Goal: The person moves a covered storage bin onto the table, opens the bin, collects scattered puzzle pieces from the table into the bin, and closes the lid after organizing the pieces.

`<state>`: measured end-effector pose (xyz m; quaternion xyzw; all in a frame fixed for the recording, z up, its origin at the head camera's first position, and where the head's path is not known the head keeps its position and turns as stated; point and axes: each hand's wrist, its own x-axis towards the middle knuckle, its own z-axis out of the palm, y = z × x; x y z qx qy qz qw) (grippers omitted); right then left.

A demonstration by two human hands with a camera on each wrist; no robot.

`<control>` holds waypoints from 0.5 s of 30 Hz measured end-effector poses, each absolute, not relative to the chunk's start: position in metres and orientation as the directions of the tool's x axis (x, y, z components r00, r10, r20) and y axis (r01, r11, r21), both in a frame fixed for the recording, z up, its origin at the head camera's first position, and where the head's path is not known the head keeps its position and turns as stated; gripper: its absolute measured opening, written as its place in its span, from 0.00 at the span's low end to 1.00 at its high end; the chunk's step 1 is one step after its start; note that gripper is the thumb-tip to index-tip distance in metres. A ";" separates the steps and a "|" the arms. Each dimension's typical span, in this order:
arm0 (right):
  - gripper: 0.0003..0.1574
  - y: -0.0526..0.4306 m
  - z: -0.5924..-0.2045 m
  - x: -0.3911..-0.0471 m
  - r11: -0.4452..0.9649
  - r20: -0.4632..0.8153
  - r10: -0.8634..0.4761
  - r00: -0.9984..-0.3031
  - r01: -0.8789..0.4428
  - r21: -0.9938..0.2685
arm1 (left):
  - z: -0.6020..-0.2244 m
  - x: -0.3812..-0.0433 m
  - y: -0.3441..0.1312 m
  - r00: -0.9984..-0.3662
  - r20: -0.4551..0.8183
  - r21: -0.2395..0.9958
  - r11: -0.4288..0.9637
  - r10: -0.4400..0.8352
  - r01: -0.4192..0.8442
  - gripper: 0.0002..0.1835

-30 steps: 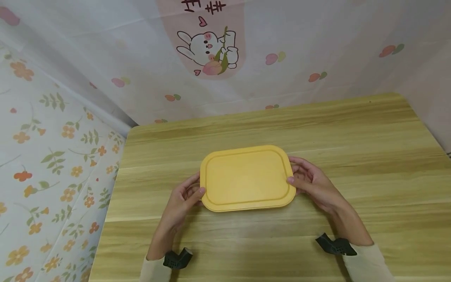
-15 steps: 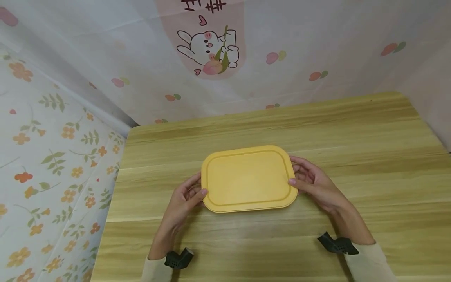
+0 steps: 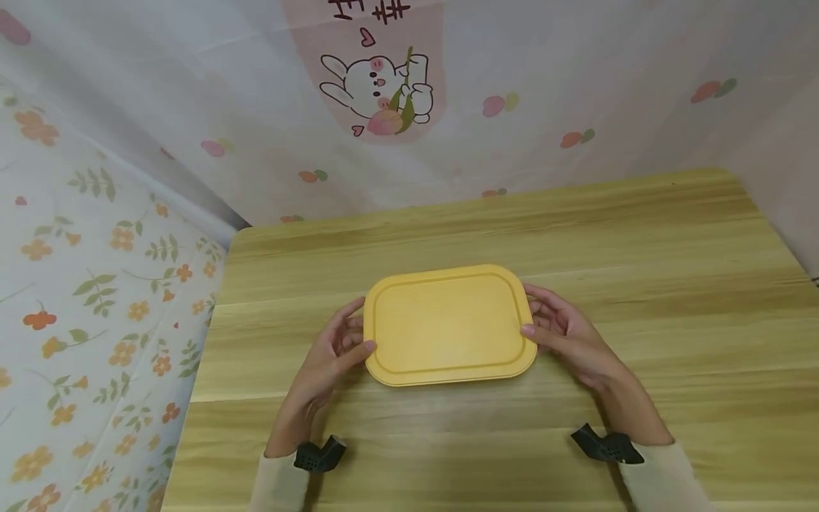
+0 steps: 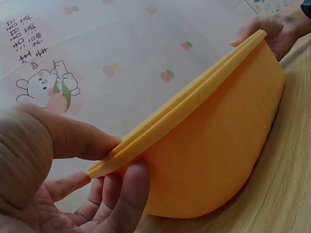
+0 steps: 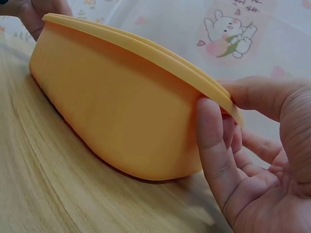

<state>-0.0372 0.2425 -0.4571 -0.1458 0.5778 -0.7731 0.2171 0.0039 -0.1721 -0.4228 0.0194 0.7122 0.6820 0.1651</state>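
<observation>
A yellow lidded box [image 3: 451,323] with rounded corners stands on the wooden table, its flat lid facing up. The left wrist view shows its tapering side wall [image 4: 209,145] below the overhanging lid rim [image 4: 194,99]. My left hand [image 3: 326,359] grips the left end, thumb on the lid's edge and fingers beneath the rim. At the opposite end, my right hand [image 3: 572,341] holds the rim likewise, with the thumb above and the fingertips [image 5: 210,119] against the wall underneath. The inside of the box is hidden by the lid.
The wood-grain table [image 3: 640,284] extends around the box. Behind it hangs a pale curtain [image 3: 576,64] with a rabbit print, and a floral cloth [image 3: 109,306] covers the left side. Dark camera mounts [image 3: 320,454] sit on both wrists.
My left hand has shifted slightly, its index finger now reaching farther up along the box's left end. The box and my right hand stay nearly where they were.
</observation>
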 end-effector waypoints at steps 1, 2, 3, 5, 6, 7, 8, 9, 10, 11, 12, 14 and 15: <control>0.40 0.242 -0.457 -0.037 -0.243 -0.017 -0.506 -0.862 0.161 -0.957 | -0.423 0.004 -0.173 -0.943 -0.214 0.977 0.061 0.256 -0.206 0.43; 0.40 0.241 -0.458 -0.036 -0.247 -0.009 -0.507 -0.862 0.156 -0.957 | -0.422 0.004 -0.174 -0.941 -0.220 0.975 0.059 0.258 -0.212 0.43; 0.40 0.241 -0.458 -0.036 -0.250 -0.005 -0.508 -0.862 0.153 -0.956 | -0.422 0.004 -0.175 -0.939 -0.223 0.975 0.057 0.261 -0.216 0.43; 0.41 0.240 -0.460 -0.034 -0.252 -0.009 -0.509 -0.861 0.159 -0.955 | -0.422 0.005 -0.176 -0.935 -0.229 0.973 0.052 0.270 -0.223 0.44; 0.41 0.240 -0.460 -0.033 -0.252 -0.014 -0.512 -0.859 0.166 -0.953 | -0.422 0.005 -0.177 -0.933 -0.232 0.973 0.052 0.276 -0.227 0.44; 0.41 0.240 -0.461 -0.032 -0.252 -0.018 -0.516 -0.857 0.172 -0.952 | -0.422 0.006 -0.178 -0.930 -0.236 0.972 0.051 0.283 -0.231 0.45; 0.41 0.239 -0.462 -0.031 -0.254 -0.022 -0.519 -0.855 0.178 -0.951 | -0.422 0.006 -0.179 -0.926 -0.239 0.971 0.051 0.291 -0.235 0.46; 0.41 0.239 -0.462 -0.031 -0.254 -0.029 -0.520 -0.854 0.186 -0.949 | -0.422 0.006 -0.179 -0.923 -0.241 0.970 0.049 0.300 -0.237 0.46; 0.42 0.239 -0.462 -0.030 -0.253 -0.032 -0.524 -0.851 0.192 -0.948 | -0.422 0.007 -0.180 -0.919 -0.243 0.969 0.048 0.309 -0.241 0.46; 0.42 0.239 -0.463 -0.029 -0.250 -0.037 -0.526 -0.850 0.196 -0.948 | -0.421 0.007 -0.181 -0.917 -0.243 0.970 0.049 0.317 -0.240 0.47; 0.42 0.240 -0.463 -0.029 -0.246 -0.042 -0.526 -0.849 0.199 -0.949 | -0.421 0.007 -0.182 -0.914 -0.242 0.970 0.051 0.325 -0.239 0.47; 0.43 0.241 -0.463 -0.028 -0.243 -0.047 -0.524 -0.850 0.203 -0.949 | -0.421 0.007 -0.182 -0.912 -0.232 0.973 0.074 0.338 -0.220 0.47; 0.43 0.241 -0.463 -0.027 -0.241 -0.052 -0.523 -0.851 0.206 -0.948 | -0.422 0.007 -0.183 -0.912 -0.225 0.974 0.095 0.343 -0.205 0.46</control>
